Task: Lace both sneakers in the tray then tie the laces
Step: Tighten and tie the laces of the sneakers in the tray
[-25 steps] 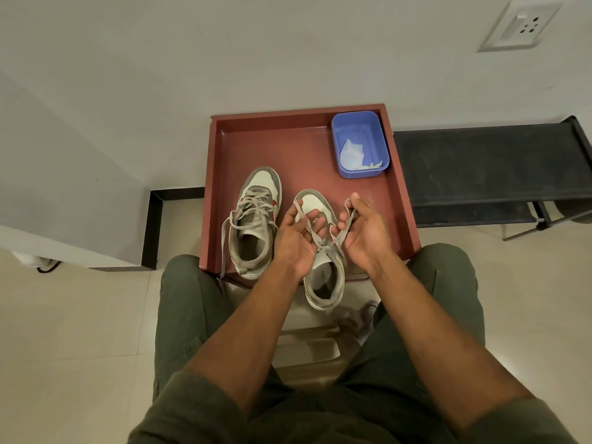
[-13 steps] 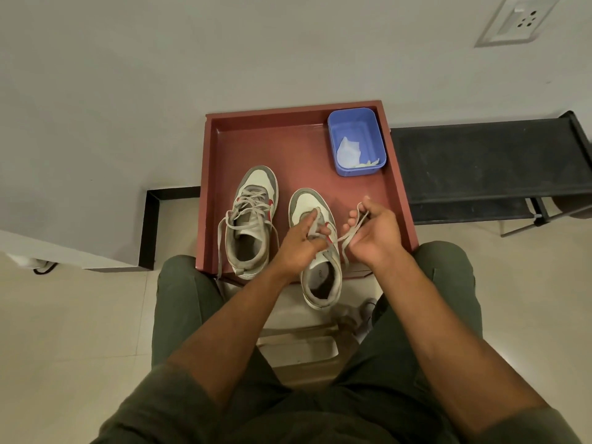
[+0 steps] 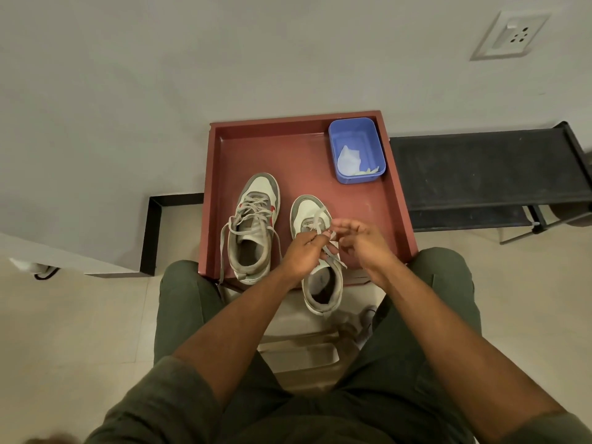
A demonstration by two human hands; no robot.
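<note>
1. Right now the right sneaker (image 3: 315, 251) lies toe-far, heel-near, its heel overhanging the tray's (image 3: 221, 200) near edge.
2. Left hand (image 3: 302, 253) pinches the lace (image 3: 317, 224) over the tongue.
3. Right hand (image 3: 362, 240), fingers spread and holding nothing, hovers just right of that pinch.
4. Left sneaker (image 3: 251, 225) sits laced beside it, ends loose.

Both forearms reach forward from the lap; left hand (image 3: 302, 251) has fingers curled, pinching a lace (image 3: 317, 223). Right hand (image 3: 362, 240) sits just beside it; fingers loose, spread.
</note>
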